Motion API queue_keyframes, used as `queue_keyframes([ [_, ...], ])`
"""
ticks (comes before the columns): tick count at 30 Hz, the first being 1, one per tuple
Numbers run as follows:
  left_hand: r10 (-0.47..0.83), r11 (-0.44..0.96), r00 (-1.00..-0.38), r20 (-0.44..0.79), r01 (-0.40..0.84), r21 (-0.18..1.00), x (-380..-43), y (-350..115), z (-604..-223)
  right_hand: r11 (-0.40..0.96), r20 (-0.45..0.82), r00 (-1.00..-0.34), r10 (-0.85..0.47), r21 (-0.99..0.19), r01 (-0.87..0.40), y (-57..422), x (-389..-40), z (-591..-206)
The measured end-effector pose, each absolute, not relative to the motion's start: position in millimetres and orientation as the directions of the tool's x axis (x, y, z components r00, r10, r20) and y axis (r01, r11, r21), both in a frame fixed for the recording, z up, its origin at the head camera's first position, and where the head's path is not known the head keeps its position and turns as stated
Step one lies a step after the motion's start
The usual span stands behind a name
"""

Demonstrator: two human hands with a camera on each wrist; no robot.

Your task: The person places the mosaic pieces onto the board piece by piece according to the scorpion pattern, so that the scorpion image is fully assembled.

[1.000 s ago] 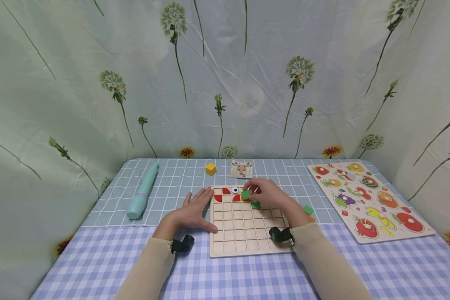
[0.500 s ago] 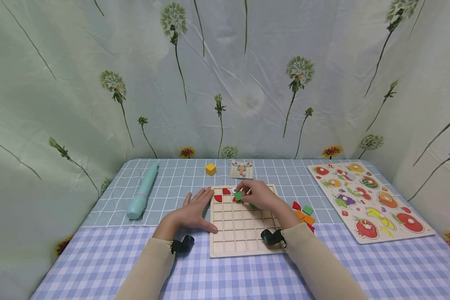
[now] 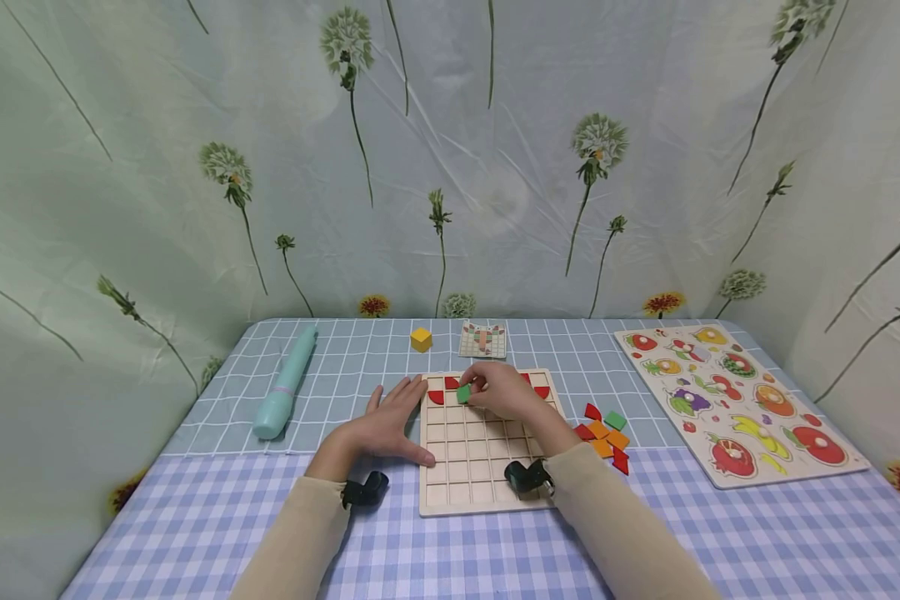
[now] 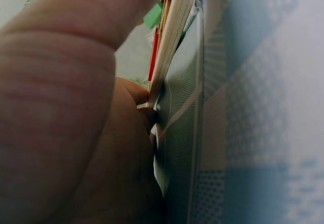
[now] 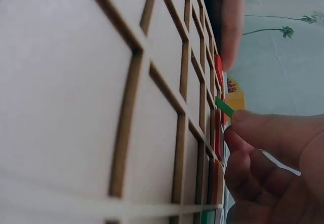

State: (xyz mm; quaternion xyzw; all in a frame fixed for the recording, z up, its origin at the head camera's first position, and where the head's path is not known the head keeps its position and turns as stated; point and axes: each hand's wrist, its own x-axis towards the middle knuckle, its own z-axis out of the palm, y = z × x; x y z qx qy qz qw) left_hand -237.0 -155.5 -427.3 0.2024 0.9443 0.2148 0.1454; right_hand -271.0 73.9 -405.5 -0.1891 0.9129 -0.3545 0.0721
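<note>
Pinched between the thumb and fingers of my right hand (image 3: 498, 390) is a green square tile (image 3: 463, 394), held at the second row of the wooden grid board (image 3: 465, 492). In the right wrist view the green tile (image 5: 224, 106) tilts, one edge at the board's slots. My left hand (image 3: 390, 425) rests along the board's left edge, fingers spread and thumb on its side. Red quarter-round tiles (image 3: 436, 397) sit in the far left cells, and more red tiles (image 3: 542, 392) lie at the far right. My right hand hides the cells between.
Loose red, orange and green tiles (image 3: 598, 429) lie right of the board. A fruit puzzle board (image 3: 746, 400) is farther right. Behind stand a yellow cube (image 3: 421, 339) and a pattern card (image 3: 483, 340). A teal bottle-shaped object (image 3: 285, 387) lies at the left.
My right hand has moved left across the board with the green tile, uncovering the loose tiles on the right and red tiles at the far right. My left hand has stayed put.
</note>
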Motion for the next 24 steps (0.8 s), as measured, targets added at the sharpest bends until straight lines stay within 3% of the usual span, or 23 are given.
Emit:
queue_keyframes([
  [24, 0.442, 0.824, -0.877, -0.188, 0.315, 0.47, -236, -156, -426, 0.713, -0.048, -0.925, -0.376, -0.652, -0.256, 59, -272, -406],
])
